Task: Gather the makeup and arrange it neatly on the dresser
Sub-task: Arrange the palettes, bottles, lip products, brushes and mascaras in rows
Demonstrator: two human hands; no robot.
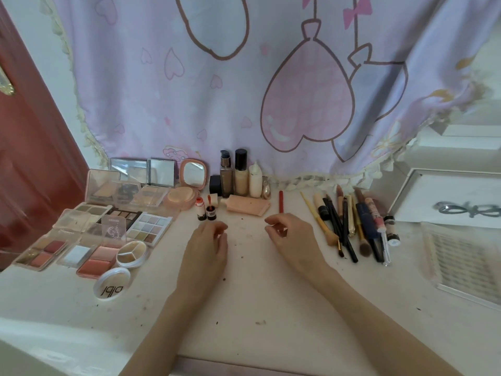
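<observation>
Matt white dresser (244, 299); glossy plastic palettes (149, 226); cloth curtain (189, 104).

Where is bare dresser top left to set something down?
Bare top lies in front of both hands, left hand and right hand, toward the near edge of the dresser. A smaller bare patch lies between the red pencil and the brushes. The palettes crowd the left; the bottles line the back.

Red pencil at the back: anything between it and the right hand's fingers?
Nothing visible. The red pencil lies alone on bare dresser top, just beyond the right hand, whose loosely curled fingers hold nothing. The pink pouch lies to its left, the brushes to its right.
</observation>
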